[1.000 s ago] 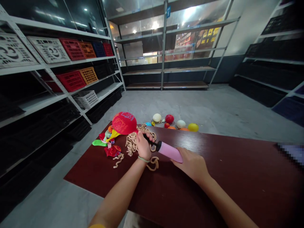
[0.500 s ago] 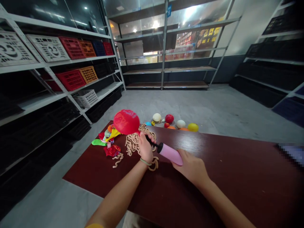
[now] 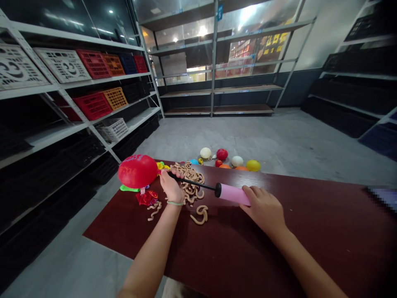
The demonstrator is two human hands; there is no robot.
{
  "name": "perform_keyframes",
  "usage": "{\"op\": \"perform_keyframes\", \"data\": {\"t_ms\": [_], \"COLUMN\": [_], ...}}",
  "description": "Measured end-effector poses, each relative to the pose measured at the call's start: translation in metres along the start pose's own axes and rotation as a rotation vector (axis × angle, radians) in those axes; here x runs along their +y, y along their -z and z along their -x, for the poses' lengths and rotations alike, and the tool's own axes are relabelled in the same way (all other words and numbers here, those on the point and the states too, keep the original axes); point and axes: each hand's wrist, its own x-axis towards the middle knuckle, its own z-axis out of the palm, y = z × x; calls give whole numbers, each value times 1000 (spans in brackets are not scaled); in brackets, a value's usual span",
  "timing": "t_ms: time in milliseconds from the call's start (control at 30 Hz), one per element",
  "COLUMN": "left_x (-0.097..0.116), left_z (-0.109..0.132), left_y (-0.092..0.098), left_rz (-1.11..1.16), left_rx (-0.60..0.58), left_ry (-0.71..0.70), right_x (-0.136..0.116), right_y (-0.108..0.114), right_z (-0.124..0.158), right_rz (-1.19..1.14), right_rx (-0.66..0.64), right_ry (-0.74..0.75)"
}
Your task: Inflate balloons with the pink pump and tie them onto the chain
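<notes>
A red printed balloon, partly inflated, sits on the tip of a hand pump. My left hand is closed around the pump's nozzle end and the balloon's neck. My right hand grips the pink pump barrel. The black rod between the two hands is drawn far out. Under the rod lies a heap of tan unfilled long balloons on the dark red table. Limp coloured balloons lie beneath the red one.
Several small inflated balloons lie on the grey floor past the table's far edge. Metal shelving with red, orange and white crates runs along the left. Empty racks stand at the back and right. A blurred flat object rests at the table's right.
The pump rod has been pulled out: my left hand and the red balloon moved left, my right hand and the pink barrel moved right. The balloon looks about the same size.
</notes>
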Motion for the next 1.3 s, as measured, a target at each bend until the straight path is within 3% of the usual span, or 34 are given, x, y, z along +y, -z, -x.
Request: {"op": "perform_keyframes", "data": {"t_ms": [133, 233, 333, 667, 833, 1033, 1167, 1300], "left_x": [-12, -24, -30, 2, -8, -38, -30, -9], "left_z": [24, 51, 62, 0, 16, 58, 44, 11], "left_y": [-4, -7, -9, -1, -2, -3, -3, -1], "left_rz": [-40, -86, -97, -10, -25, -127, -119, -58], "left_rx": [10, -116, -226, -32, 18, -188, -178, -86], "left_ry": [30, 105, 164, 3, -7, 150, 136, 31], "right_x": [-26, -51, -62, -5, -22, -61, -57, -25], "right_y": [4, 10, 12, 1, 1, 5, 5, 3], "right_z": [3, 3, 2, 3, 7, 7, 3, 0], "right_rz": [-79, -213, -284, -45, -130, -270, -244, -132], "right_rx": [-51, -108, -130, -23, -97, -185, -184, -105], "right_ry": [-52, -94, -98, -19, -28, -91, -73, -21]}}
